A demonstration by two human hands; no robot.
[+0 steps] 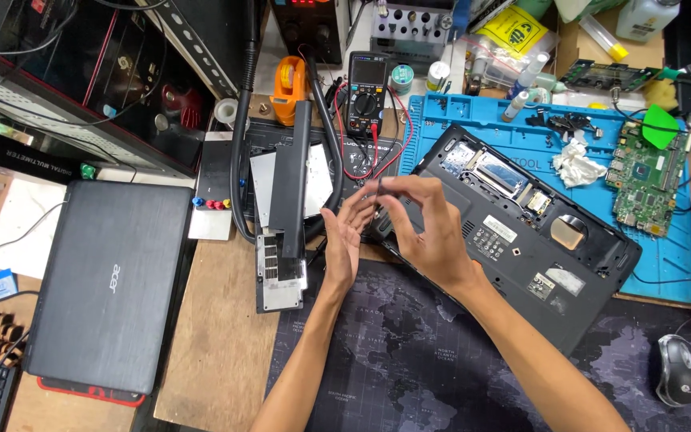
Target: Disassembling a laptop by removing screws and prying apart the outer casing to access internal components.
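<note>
Laptop base (521,232) upturned, right hand (429,232) pinching thin tool (381,186), left hand (344,240) open, multimeter (367,92) behind.

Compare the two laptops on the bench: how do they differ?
The closed laptop at left lies whole, lid up and square to the bench; the open laptop base at right lies underside up, angled, covers off with its bays bare. The hands meet over the base's left end; nothing touches the closed one. Both are dark.
</note>
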